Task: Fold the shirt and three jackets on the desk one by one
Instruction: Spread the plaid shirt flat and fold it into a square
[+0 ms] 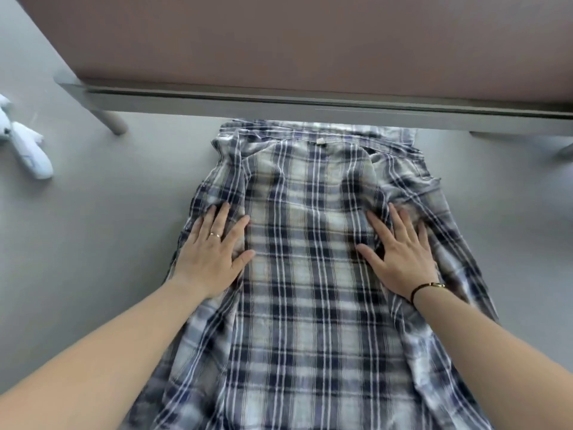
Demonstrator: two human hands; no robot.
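A white plush toy is seen at the far left of the grey surface. The left hand is laid flat, fingers spread, on the plaid shirt, which is spread mid-surface; the right hand is likewise pressed flat, its grip spread.

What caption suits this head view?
Both hands, left hand and right hand, press flat on a plaid shirt spread across the grey desk.
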